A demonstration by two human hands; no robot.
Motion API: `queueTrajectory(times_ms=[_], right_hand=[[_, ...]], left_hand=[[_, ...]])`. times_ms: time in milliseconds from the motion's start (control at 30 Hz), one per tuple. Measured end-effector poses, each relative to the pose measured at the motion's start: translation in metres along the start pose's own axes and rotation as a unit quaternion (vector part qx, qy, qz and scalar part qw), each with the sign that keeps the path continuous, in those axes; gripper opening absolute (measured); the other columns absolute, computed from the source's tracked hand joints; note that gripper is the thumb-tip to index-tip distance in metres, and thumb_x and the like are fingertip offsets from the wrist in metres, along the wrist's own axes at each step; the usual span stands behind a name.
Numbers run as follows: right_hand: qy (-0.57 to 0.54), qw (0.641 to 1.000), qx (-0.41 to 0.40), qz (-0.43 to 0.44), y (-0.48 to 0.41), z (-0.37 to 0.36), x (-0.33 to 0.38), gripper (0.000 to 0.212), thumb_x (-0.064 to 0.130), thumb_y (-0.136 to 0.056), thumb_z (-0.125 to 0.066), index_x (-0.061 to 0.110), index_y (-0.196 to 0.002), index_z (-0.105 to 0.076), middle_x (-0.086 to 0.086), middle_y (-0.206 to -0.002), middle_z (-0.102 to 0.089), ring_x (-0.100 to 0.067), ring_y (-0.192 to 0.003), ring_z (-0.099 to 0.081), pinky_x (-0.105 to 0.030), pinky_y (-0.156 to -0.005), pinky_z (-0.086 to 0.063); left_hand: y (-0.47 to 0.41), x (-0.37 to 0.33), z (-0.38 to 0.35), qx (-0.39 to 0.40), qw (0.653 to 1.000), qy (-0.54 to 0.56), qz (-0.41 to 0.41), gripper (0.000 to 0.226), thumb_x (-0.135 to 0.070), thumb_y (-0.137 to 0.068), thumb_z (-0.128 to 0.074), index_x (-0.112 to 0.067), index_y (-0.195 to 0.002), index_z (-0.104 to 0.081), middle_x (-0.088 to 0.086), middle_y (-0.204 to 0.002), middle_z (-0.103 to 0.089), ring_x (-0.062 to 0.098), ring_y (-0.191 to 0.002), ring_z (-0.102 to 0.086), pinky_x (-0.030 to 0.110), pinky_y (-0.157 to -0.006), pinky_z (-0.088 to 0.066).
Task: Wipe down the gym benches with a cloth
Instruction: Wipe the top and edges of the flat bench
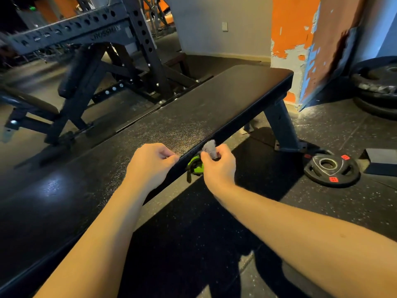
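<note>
At the side edge of the black tabletop [214,100], the right hand [219,166] pinches a grey cloth [210,147] against it; the left hand [150,162] rests curled on top, holding nothing

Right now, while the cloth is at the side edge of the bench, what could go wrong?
The grey cloth, pinched in the right hand, is a small wad, so parts of the flat bench top may be missed. The green and black item just below the edge could be knocked by that hand. The weight plate lying near the bench leg could trip you.
</note>
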State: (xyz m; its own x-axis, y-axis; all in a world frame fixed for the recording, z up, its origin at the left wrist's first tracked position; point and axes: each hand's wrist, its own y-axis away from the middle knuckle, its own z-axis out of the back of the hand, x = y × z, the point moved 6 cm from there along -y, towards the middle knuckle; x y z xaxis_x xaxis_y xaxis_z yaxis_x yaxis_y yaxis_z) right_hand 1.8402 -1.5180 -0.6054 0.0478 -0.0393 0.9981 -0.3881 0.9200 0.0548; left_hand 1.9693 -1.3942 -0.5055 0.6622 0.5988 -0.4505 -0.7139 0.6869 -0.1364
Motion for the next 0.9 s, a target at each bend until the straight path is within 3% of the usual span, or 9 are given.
queueTrajectory(times_ms=[67,200,333,433,567,700,800,900], right_hand=[[0.0,0.999,0.038,-0.013,0.021,-0.016,-0.006,0.019,0.026,-0.094,-0.068,0.013,-0.086,-0.056,-0.003,-0.089,-0.06,-0.012,-0.077,-0.057,-0.03,-0.069,-0.049],[-0.019,0.999,0.022,-0.021,0.005,-0.008,0.005,0.023,0.02,-0.089,-0.07,0.014,-0.077,-0.051,0.001,-0.073,-0.052,-0.011,-0.065,-0.047,-0.03,-0.06,-0.04],[-0.048,0.993,-0.085,-0.059,-0.035,0.027,0.011,0.019,0.023,-0.092,-0.071,0.018,-0.082,-0.057,0.001,-0.083,-0.062,-0.012,-0.075,-0.058,-0.025,-0.057,-0.043],[-0.061,0.985,-0.145,-0.064,-0.05,0.04,0.018,0.016,0.025,-0.095,-0.071,0.02,-0.088,-0.057,0.0,-0.092,-0.065,-0.01,-0.078,-0.06,-0.025,-0.066,-0.05],[-0.036,0.995,-0.085,-0.049,-0.009,0.009,0.012,0.02,0.023,-0.097,-0.066,0.015,-0.086,-0.051,-0.001,-0.089,-0.057,-0.007,-0.07,-0.05,-0.028,-0.065,-0.044],[-0.018,0.999,0.016,-0.044,0.034,-0.027,0.006,0.016,0.02,-0.095,-0.067,0.016,-0.09,-0.053,-0.004,-0.095,-0.058,-0.01,-0.076,-0.055,-0.027,-0.062,-0.044],[-0.029,0.998,0.014,-0.053,0.019,-0.015,0.015,0.014,0.016,-0.092,-0.069,0.011,-0.093,-0.056,-0.004,-0.09,-0.058,-0.01,-0.071,-0.053,-0.025,-0.057,-0.042],[-0.046,0.995,-0.05,-0.068,-0.01,0.012,0.023,0.012,0.016,-0.092,-0.069,0.012,-0.094,-0.058,0.0,-0.087,-0.058,-0.012,-0.077,-0.056,-0.03,-0.065,-0.047]], left_hand=[[0.001,0.002,0.0,-0.001,1.0,0.015,-0.005,0.012,-0.033,-0.089,-0.076,-0.032,-0.077,-0.073,-0.013,-0.075,-0.07,0.012,-0.077,-0.067,0.034,-0.072,-0.055],[0.001,0.0,0.001,0.018,1.0,0.007,-0.013,0.004,-0.03,-0.09,-0.075,-0.028,-0.087,-0.076,-0.011,-0.084,-0.071,0.011,-0.082,-0.066,0.031,-0.074,-0.053],[0.005,0.006,0.005,0.038,0.999,0.003,-0.019,0.009,-0.029,-0.092,-0.074,-0.025,-0.099,-0.077,-0.005,-0.09,-0.073,0.013,-0.086,-0.068,0.032,-0.079,-0.054],[0.009,0.012,0.01,0.034,0.999,0.001,-0.013,0.01,-0.031,-0.092,-0.074,-0.026,-0.1,-0.077,-0.006,-0.09,-0.071,0.013,-0.085,-0.066,0.032,-0.079,-0.053],[0.011,0.016,0.008,0.021,1.0,0.015,-0.007,0.011,-0.032,-0.093,-0.073,-0.025,-0.102,-0.075,-0.005,-0.094,-0.068,0.013,-0.088,-0.064,0.031,-0.075,-0.05],[0.008,0.016,0.006,0.032,0.999,0.017,0.013,0.006,-0.03,-0.091,-0.075,-0.026,-0.095,-0.072,-0.005,-0.094,-0.069,0.014,-0.089,-0.066,0.033,-0.077,-0.053],[0.005,0.015,0.008,0.044,0.999,0.027,0.012,0.005,-0.029,-0.09,-0.076,-0.025,-0.093,-0.073,-0.002,-0.093,-0.071,0.017,-0.089,-0.067,0.037,-0.082,-0.056],[0.008,0.015,0.01,0.053,0.998,0.026,0.002,0.008,-0.029,-0.092,-0.075,-0.025,-0.098,-0.073,-0.003,-0.094,-0.071,0.015,-0.089,-0.067,0.036,-0.083,-0.055]])
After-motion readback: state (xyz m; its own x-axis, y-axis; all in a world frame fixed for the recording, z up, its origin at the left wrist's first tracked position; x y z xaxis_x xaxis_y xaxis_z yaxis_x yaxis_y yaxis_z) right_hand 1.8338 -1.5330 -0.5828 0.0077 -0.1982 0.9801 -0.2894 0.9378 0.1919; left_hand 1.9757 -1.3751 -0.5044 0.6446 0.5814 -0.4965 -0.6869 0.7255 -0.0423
